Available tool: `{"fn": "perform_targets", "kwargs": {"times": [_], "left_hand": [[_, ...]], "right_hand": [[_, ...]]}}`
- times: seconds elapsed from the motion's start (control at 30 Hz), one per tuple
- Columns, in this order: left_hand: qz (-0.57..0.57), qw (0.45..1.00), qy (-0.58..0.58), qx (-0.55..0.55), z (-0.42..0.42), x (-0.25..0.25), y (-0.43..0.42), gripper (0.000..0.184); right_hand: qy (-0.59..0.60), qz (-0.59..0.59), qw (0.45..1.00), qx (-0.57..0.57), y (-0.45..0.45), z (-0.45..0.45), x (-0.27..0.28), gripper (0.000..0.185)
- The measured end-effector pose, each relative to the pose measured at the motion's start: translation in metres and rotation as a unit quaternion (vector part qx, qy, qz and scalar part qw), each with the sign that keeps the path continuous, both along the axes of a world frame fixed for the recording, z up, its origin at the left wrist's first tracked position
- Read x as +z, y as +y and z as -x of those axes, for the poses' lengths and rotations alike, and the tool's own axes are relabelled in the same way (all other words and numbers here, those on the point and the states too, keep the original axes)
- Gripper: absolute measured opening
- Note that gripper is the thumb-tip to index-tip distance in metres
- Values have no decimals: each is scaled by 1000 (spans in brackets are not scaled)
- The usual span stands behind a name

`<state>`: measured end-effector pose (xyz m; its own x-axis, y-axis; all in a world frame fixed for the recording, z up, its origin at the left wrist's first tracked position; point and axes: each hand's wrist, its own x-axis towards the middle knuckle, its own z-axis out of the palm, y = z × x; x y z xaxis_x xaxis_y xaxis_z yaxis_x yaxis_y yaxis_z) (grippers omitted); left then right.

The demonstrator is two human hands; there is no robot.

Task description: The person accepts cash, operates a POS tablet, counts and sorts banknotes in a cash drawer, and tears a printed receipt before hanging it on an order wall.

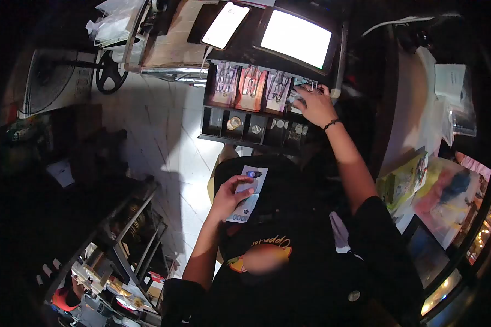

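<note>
A pale blue banknote (252, 203) marked 1000 is held between the thumb and fingers of my left hand (232, 197), in front of my dark shirt. Up at the far right note compartment of the open cash drawer (204, 124), my right hand (315, 104) has its fingers bent over bluish notes and a metal clip; what exactly the fingertips grip is unclear. Purple notes (222, 94), orange-red notes (250, 98) and more purple notes (277, 98) lie under clips to its left. Coins (234, 122) sit in the front compartments.
Above the drawer are a lit phone (225, 25) with a cable and a bright tablet (295, 38). A fan (50, 82) stands at the left, a metal rack (131, 240) at the lower left. Plastic packages (444, 196) lie at the right.
</note>
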<state>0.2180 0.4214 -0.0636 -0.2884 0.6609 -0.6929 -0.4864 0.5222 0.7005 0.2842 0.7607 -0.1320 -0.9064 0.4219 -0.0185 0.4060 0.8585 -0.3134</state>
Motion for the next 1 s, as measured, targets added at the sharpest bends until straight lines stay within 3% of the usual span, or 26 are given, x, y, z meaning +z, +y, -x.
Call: {"fn": "perform_targets", "kwargs": {"times": [0.07, 0.17, 0.23, 0.3, 0.33, 0.37, 0.43, 0.5, 0.53, 0.57, 0.6, 0.67, 0.7, 0.73, 0.83, 0.87, 0.9, 0.97, 1.0], "left_hand": [[-9, 1000, -13, -4, 4, -5, 5, 29], [-46, 994, 75, -64, 18, -14, 21, 25], [-138, 959, 214, -124, 35, -7, 49, 36], [-103, 962, 246, -54, 45, 7, 81, 54], [-104, 976, 187, -26, 51, 15, 96, 71], [-120, 984, 133, 13, 57, -4, 101, 72], [-56, 993, -50, 88, 67, -25, 107, 70], [-9, 995, -47, 85, 66, -31, 116, 63], [22, 994, -13, 109, 60, -24, 126, 61], [52, 989, 22, 133, 57, -21, 132, 64], [51, 992, -25, 114, 54, -35, 130, 70], [-1, 992, -82, 93, 49, -18, 137, 70], [-52, 986, -139, 74, 47, -12, 140, 69], [-49, 990, -118, 68, 45, -13, 141, 50], [-32, 997, -70, -20, 53, 14, 147, 35], [-48, 991, -116, 56, 53, 9, 146, 27], [-48, 991, -115, 53, 54, 5, 145, 27], [-62, 991, -90, 82, 56, 1, 140, 26], [-79, 992, -64, 73, 56, 2, 139, 26]], "right_hand": [[0, -11, 1000, 11, -3, -2, 0, 24], [-6, -41, 999, 18, 2, -4, -12, 22], [-56, -38, 998, -3, 1, -1, -12, 22], [-24, -21, 999, -16, -5, -4, -4, 21], [8, -5, 1000, -26, -9, -8, 2, 19], [8, -6, 1000, -29, -13, -13, 10, 19], [137, 37, 985, -95, -27, -25, 27, 18], [173, 86, 969, -154, -45, -34, 48, 20], [213, 171, 941, -201, -55, -37, 60, 20], [250, 253, 902, -246, -63, -39, 71, 20], [252, 253, 900, -248, -69, -40, 84, 20], [247, 139, 956, -73, -78, -41, 102, 26], [248, 138, 956, -76, -82, -39, 100, 26], [262, 130, 955, -37, -88, -35, 96, 27], [263, 148, 953, -9, -96, -29, 96, 29], [248, 175, 953, -17, -99, -26, 97, 29], [250, 174, 952, -19, -103, -24, 97, 29], [317, 464, 807, -180, -113, -22, 92, 31], [343, 495, 763, -236, -116, -21, 85, 31]]}}
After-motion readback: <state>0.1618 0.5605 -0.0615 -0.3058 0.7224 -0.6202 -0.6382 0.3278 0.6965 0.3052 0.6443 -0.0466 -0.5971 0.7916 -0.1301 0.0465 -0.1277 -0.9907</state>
